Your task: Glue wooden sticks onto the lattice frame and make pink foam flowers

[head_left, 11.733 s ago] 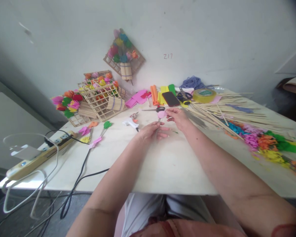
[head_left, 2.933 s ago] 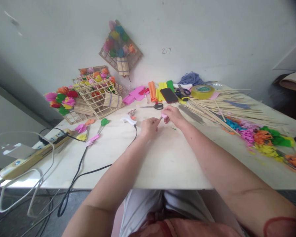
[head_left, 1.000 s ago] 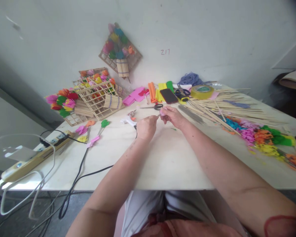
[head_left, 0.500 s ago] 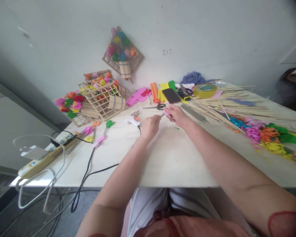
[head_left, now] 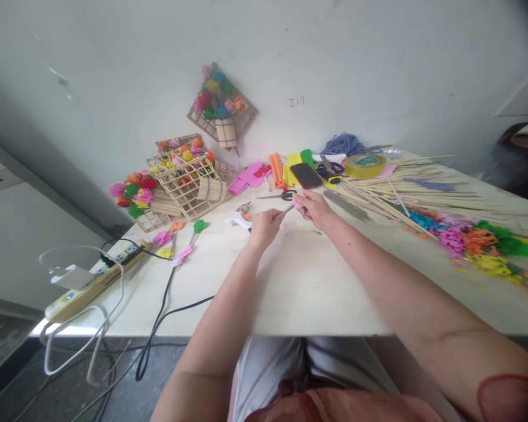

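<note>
My left hand is closed in a pinch on a thin grey stem above the middle of the table. At the stem's other end, my right hand pinches a small pink paper flower, mostly covered by the fingers. Just beyond the hands lie black-handled scissors. A white glue gun rests left of my left hand, partly hidden by it. Finished-looking paper flowers on stems, one with a green head, lie farther left.
Lattice panels with paper flowers lean at the back left; another hangs on the wall. A power strip with cables lines the left edge. A phone, yellow tape roll, wooden sticks and coloured paper pieces occupy the right.
My left hand has slid slightly away from my right, so a little more stem shows between them. The camera view has shifted a little. Both hands keep their grip.
</note>
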`<state>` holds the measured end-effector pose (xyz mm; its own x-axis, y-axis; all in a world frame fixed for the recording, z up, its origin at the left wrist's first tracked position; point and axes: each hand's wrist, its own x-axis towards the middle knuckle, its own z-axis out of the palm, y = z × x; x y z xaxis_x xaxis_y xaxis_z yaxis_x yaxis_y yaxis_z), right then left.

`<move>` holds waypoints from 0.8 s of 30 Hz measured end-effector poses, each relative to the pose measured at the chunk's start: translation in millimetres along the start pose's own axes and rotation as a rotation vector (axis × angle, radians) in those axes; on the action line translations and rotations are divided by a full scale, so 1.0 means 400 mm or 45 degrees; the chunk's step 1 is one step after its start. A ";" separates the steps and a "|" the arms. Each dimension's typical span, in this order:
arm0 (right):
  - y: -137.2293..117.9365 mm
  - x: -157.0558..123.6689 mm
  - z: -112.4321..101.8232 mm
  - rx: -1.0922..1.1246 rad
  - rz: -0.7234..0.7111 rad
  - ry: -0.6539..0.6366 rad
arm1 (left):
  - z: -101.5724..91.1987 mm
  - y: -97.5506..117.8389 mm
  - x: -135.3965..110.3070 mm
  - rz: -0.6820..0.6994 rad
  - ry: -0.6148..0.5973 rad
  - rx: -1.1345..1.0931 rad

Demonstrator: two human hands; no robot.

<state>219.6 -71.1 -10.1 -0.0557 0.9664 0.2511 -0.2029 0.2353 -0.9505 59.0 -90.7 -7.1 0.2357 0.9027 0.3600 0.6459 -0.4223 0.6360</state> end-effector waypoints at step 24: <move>-0.005 -0.011 0.018 0.030 0.047 0.050 | -0.012 -0.007 -0.002 0.066 0.068 0.405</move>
<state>213.4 -76.5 -8.0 -0.0252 0.9777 0.2083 -0.2245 0.1975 -0.9542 53.7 -90.5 -5.9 0.2409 0.8715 0.4272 0.8305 -0.4128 0.3740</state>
